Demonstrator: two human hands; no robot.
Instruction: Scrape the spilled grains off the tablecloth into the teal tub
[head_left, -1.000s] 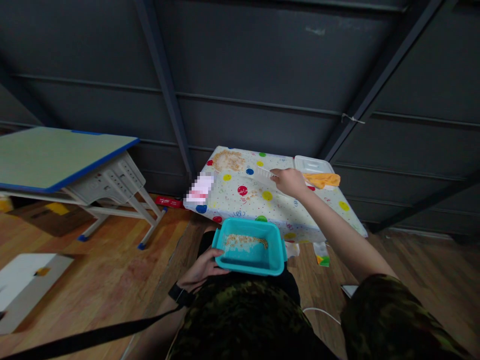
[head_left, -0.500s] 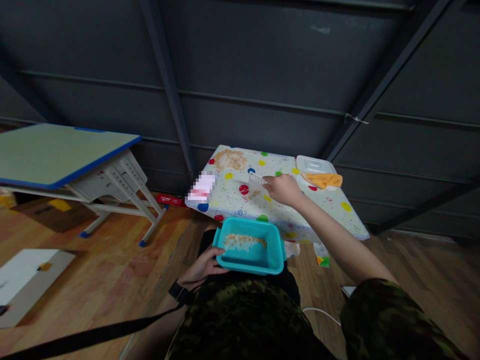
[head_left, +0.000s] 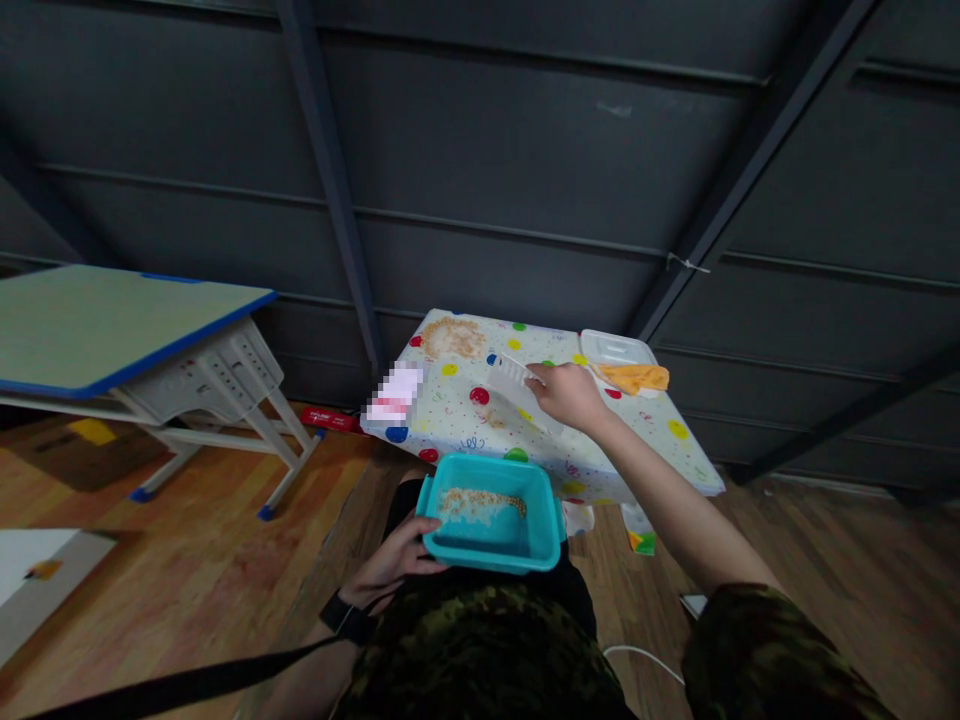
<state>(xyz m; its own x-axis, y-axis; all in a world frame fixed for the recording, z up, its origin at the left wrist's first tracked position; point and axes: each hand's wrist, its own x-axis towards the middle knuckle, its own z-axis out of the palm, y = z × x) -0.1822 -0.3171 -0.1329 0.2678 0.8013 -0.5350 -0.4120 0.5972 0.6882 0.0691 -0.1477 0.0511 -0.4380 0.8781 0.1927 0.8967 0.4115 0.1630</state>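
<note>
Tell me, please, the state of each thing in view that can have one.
Turquoise box: open, held by the left fingers
Box grains: loose, scattered
Table: covered
Table grains: loose, in a patch
White tool: held in the right fingers
Orange cloth: crumpled
Lid or tray: lying on the table

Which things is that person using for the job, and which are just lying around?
Seem in use:
teal bin, in the left hand
white slotted tool, in the right hand
grains

Seem just lying around:
orange cloth
cardboard box
white cable
</note>
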